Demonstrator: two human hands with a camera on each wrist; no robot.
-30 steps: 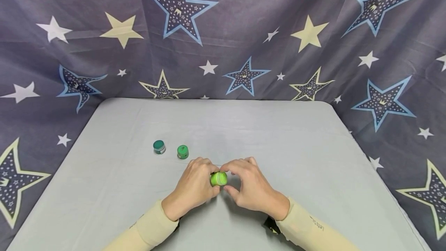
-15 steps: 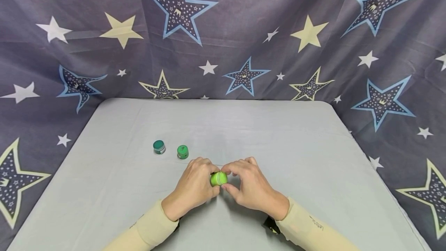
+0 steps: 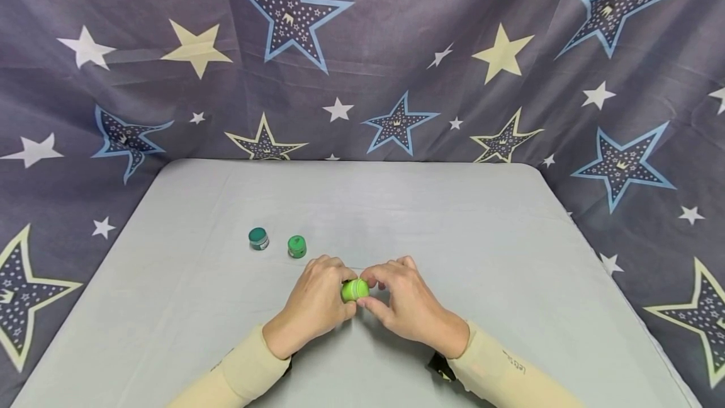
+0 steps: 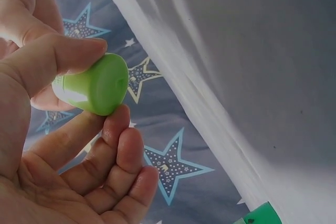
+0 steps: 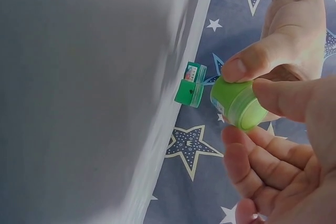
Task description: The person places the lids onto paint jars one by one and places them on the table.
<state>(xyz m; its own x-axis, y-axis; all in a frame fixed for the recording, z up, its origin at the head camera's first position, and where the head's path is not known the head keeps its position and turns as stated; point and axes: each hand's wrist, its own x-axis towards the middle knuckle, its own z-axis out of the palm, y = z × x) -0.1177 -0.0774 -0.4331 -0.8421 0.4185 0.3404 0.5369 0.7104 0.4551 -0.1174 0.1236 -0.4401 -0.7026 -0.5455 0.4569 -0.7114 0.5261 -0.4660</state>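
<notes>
Near the table's front, a small lime green jar [image 3: 355, 290] lies tilted on its side between both hands. The left hand [image 3: 318, 298] grips its left end between thumb and fingers; a smooth, rounded green end shows in the left wrist view. From the other side, the right hand [image 3: 409, 301] pinches the rim at the jar's right end with thumb and fingertips. A clear band and part of a label appear on the jar [image 5: 237, 103] in the right wrist view. Part of its body is hidden by fingers.
Two more small jars stand upright behind the left hand: a dark teal one [image 3: 258, 238] and a mid-green one [image 3: 297, 247]. They are apart on the pale grey table [image 3: 453, 225]. A star-patterned curtain [image 3: 362, 68] hangs around the table.
The right thumb and fingertips have closed in slightly leftward onto the jar's right end. The left hand keeps its grip, and the other two jars have not moved.
</notes>
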